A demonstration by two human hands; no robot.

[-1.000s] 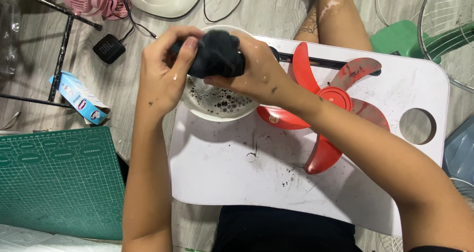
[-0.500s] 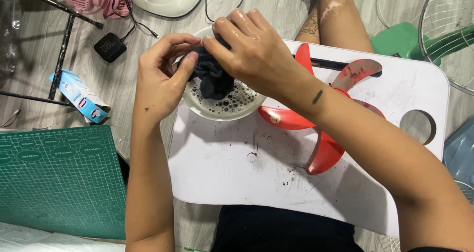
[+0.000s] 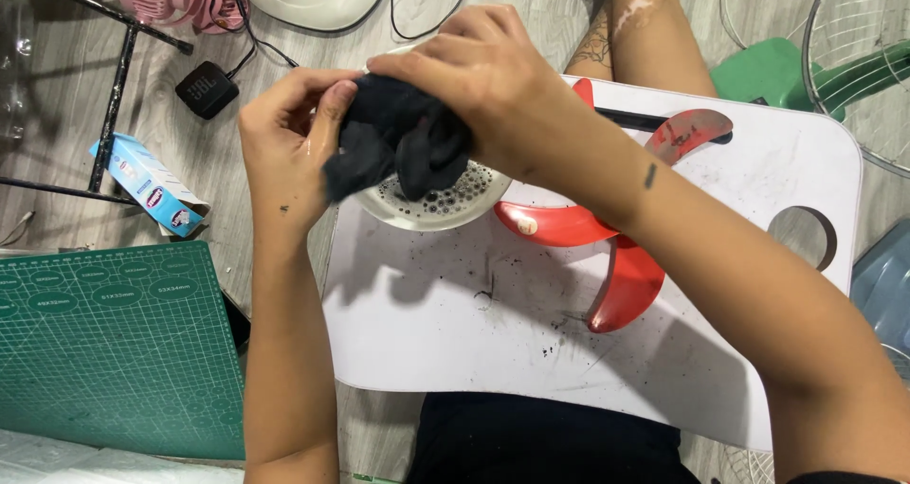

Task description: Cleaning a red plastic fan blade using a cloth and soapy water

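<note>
Over soapy bowl [image 3: 455, 209], dark wet cloth [image 3: 398, 143], bunched

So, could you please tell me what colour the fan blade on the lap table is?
The fan blade is red, seen in the head view.

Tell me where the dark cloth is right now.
In the head view the dark cloth sits upper centre, gripped between the left hand and right hand, just above the white bowl of sudsy water at the white tray's far-left corner.
</note>
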